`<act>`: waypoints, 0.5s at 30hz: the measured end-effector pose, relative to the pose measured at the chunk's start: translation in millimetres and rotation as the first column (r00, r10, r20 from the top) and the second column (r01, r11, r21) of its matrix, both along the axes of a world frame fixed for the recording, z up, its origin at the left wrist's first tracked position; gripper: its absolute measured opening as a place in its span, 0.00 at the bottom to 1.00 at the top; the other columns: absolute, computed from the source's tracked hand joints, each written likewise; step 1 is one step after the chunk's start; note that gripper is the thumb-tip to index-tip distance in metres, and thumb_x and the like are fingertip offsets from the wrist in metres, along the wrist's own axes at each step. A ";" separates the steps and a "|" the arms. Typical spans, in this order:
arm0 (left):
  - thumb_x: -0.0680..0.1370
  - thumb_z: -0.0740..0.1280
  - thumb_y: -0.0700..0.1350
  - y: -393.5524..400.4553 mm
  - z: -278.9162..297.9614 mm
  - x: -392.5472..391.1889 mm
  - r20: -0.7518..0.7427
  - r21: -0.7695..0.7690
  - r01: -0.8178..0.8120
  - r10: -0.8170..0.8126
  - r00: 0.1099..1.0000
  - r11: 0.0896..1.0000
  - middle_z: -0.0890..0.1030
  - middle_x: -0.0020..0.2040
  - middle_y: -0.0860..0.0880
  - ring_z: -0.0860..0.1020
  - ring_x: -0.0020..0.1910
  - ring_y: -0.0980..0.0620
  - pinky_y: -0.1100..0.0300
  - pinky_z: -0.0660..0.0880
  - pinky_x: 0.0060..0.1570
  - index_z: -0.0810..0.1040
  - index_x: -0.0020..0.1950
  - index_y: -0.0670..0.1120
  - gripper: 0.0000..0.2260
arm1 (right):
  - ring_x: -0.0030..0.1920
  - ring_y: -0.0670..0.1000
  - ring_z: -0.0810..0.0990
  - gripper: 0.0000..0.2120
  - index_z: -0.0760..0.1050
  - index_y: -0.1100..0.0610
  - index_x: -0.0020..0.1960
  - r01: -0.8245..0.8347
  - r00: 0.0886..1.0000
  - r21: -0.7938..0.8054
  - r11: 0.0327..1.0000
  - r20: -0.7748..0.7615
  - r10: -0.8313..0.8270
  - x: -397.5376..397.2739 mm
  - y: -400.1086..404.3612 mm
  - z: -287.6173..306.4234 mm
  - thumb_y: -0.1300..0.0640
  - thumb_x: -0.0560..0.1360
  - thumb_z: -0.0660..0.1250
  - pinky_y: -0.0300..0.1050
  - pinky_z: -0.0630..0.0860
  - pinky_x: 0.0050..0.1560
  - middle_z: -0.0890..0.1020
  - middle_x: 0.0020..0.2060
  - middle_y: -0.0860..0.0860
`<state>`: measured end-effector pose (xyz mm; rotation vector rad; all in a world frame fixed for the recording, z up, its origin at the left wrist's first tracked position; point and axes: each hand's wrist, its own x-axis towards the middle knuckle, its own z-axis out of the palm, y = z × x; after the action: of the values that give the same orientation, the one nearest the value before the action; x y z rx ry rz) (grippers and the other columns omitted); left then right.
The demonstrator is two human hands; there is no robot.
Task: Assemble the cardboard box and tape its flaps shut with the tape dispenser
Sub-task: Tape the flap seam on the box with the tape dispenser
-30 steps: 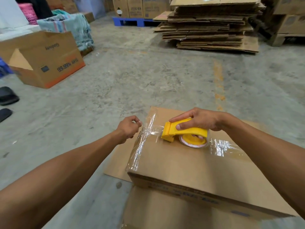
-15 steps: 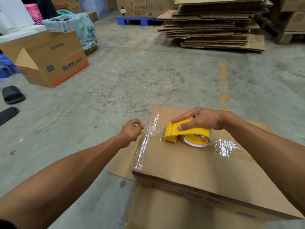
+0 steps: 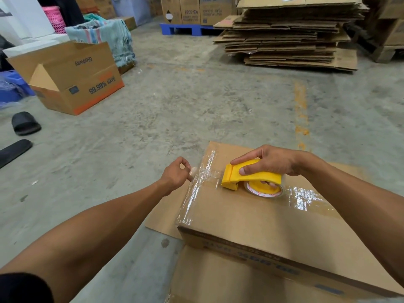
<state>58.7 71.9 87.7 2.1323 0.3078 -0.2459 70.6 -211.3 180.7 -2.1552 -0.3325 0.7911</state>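
A closed cardboard box (image 3: 251, 226) stands on flat cardboard on the concrete floor in front of me. Clear tape (image 3: 303, 197) runs along its top seam and across its left edge. My right hand (image 3: 273, 160) grips the yellow tape dispenser (image 3: 251, 176), which rests on the box top near the left edge. My left hand (image 3: 177, 173) is at the box's left edge, its fingers pinched on the tape end there.
An open printed carton (image 3: 74, 84) sits at the left, with sandals (image 3: 25, 123) nearer me. A pile of flattened cardboard (image 3: 288, 33) lies at the back right. A blue pallet (image 3: 183, 29) with boxes stands behind. Another flat carton (image 3: 240, 287) lies under the box.
Both hands stay in nearly the same place. My left hand's fingers have closed tighter on the tape at the box's left edge.
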 end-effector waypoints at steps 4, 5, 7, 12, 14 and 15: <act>0.82 0.53 0.42 -8.3 6.4 -4.0 0.029 0.098 0.007 -0.010 1.000 0.995 0.85 0.46 0.45 0.76 0.49 0.48 0.58 0.68 0.43 0.69 0.61 0.47 0.09 | 0.50 0.54 0.83 0.15 0.83 0.38 0.55 0.011 1.000 0.000 1.000 -0.014 -0.011 0.9 0.9 0.1 0.47 0.70 0.76 0.56 0.83 0.48 0.81 0.58 0.44; 0.82 0.53 0.42 -7.1 5.1 -3.7 -0.002 0.102 0.005 -0.005 1.000 0.995 0.83 0.50 0.44 0.75 0.48 0.47 0.57 0.70 0.43 0.68 0.63 0.47 0.11 | 0.46 0.53 0.83 0.15 0.83 0.39 0.56 0.013 1.000 0.001 1.000 -0.022 -0.013 0.3 1.1 0.9 0.48 0.70 0.76 0.51 0.83 0.41 0.81 0.58 0.44; 0.81 0.53 0.43 1.2 0.9 -4.9 -0.137 0.095 0.010 0.003 0.991 0.995 0.77 0.57 0.41 0.76 0.49 0.44 0.55 0.74 0.41 0.66 0.66 0.46 0.14 | 0.42 0.52 0.82 0.16 0.82 0.40 0.57 0.012 0.999 -0.005 1.000 -0.030 -0.012 -0.9 0.9 1.8 0.48 0.70 0.76 0.44 0.80 0.31 0.81 0.58 0.46; 0.83 0.52 0.46 18.5 -5.4 -15.3 0.010 0.195 -0.071 0.071 0.997 0.978 0.74 0.64 0.43 0.74 0.56 0.45 0.53 0.72 0.54 0.67 0.69 0.44 0.16 | 0.51 0.60 0.83 0.15 0.82 0.37 0.55 0.019 1.000 -0.014 1.000 -0.013 -0.019 0.4 1.3 0.1 0.47 0.69 0.76 0.57 0.83 0.45 0.82 0.58 0.46; 0.84 0.52 0.47 13.5 -0.3 -22.1 0.287 0.252 -0.074 -0.002 0.958 0.965 0.71 0.70 0.45 0.71 0.67 0.46 0.55 0.67 0.66 0.65 0.72 0.44 0.18 | 0.57 0.66 0.80 0.14 0.82 0.36 0.54 0.010 1.000 -0.011 1.000 -0.004 -0.011 0.5 1.4 -0.8 0.47 0.69 0.76 0.65 0.79 0.54 0.82 0.57 0.45; 0.84 0.53 0.48 8.2 3.9 -27.0 0.364 0.280 -0.023 -0.084 0.927 0.960 0.68 0.74 0.46 0.66 0.72 0.48 0.56 0.62 0.70 0.63 0.75 0.44 0.20 | 0.58 0.67 0.79 0.14 0.82 0.35 0.54 0.005 1.000 -0.013 1.000 0.000 -0.005 0.2 1.6 -0.5 0.47 0.69 0.76 0.66 0.78 0.56 0.82 0.57 0.44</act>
<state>31.6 80.1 91.5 2.4081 0.0873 0.2018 70.8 -209.6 180.2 -2.1677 -0.3232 0.7926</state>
